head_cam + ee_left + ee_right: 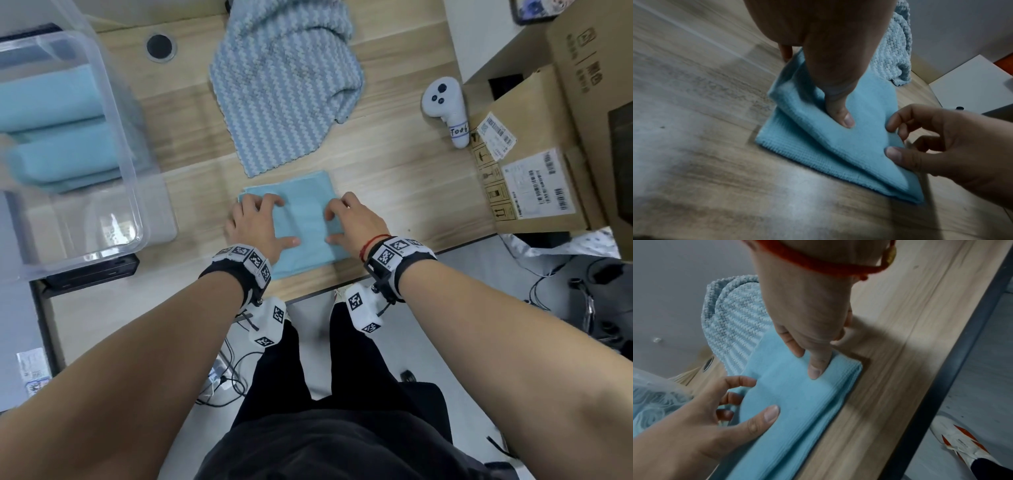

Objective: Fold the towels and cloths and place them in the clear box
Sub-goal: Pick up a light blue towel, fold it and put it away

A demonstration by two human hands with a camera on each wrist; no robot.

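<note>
A folded light blue cloth [305,219] lies near the table's front edge. My left hand [274,222] grips its left side, thumb on top [770,413] and fingers curled at the edge. My right hand [337,226] holds the right side, thumb pressed on the cloth [816,368] and fingers bent over the edge [898,126]. The cloth's upper layer [838,138] stands slightly raised off the lower one. A blue-and-white striped towel [284,92] lies crumpled just behind. The clear box [120,144] stands at the left and holds folded blue towels [61,150].
A white controller [445,106] lies at the right, beside cardboard boxes [534,164]. A round cable hole [160,46] sits at the back left of the wooden table [394,178]. A black device [92,270] lies under the box's near end. Cables trail on the floor.
</note>
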